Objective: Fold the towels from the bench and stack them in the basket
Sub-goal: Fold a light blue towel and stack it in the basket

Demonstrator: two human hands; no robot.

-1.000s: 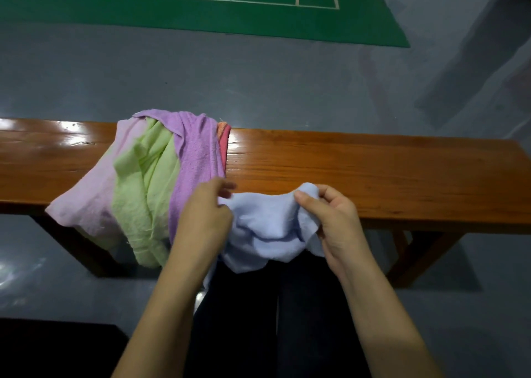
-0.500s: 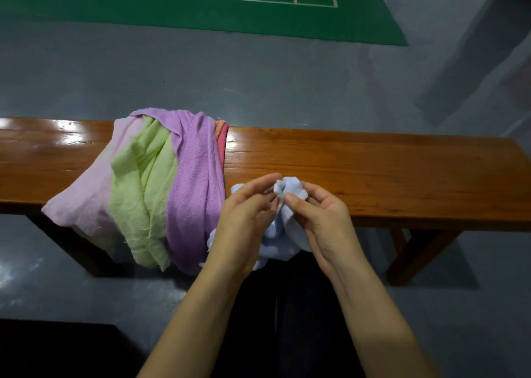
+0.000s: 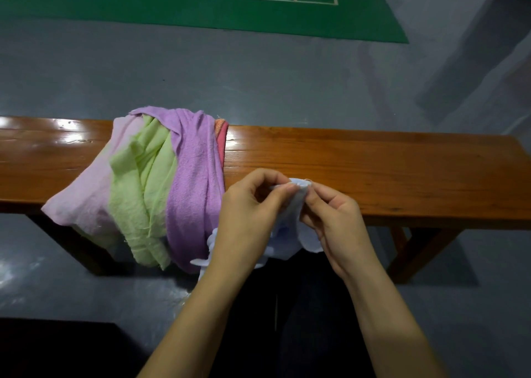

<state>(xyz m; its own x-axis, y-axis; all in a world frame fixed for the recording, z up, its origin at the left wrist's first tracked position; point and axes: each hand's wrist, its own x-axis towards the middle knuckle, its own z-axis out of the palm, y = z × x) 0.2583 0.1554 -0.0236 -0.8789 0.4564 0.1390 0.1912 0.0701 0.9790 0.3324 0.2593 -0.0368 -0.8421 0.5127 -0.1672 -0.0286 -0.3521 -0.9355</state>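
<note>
Both hands have come close together since a second ago, when they held the blue towel [image 3: 290, 234] spread wide between them, and now the cloth is bunched up small. The left hand [image 3: 248, 222] pinches the top of the blue towel with its thumb and fingertips, and its fingers are curled. The right hand [image 3: 334, 222] pinches the same bit of cloth from the other side, so the fingertips of both hands almost touch. The rest of the blue towel hangs down under the hands, just in front of the near edge of the bench [image 3: 373, 171], over the person's dark trousers [image 3: 301, 306]. Just beside the left hand, a pile of other towels lies across the left part of the bench and droops over its near edge. The purple towel [image 3: 192, 176] is the closest one to the hands. Next to it is the green towel [image 3: 140, 182], then the pink towel [image 3: 86, 194] out toward the left end. A red towel [image 3: 221, 139] peeks out from under the purple one near the far edge. The right part of the bench is shiny brown wood. Past the bench is a grey floor [image 3: 230, 70], and far away a green mat [image 3: 201, 7] with white lines.
</note>
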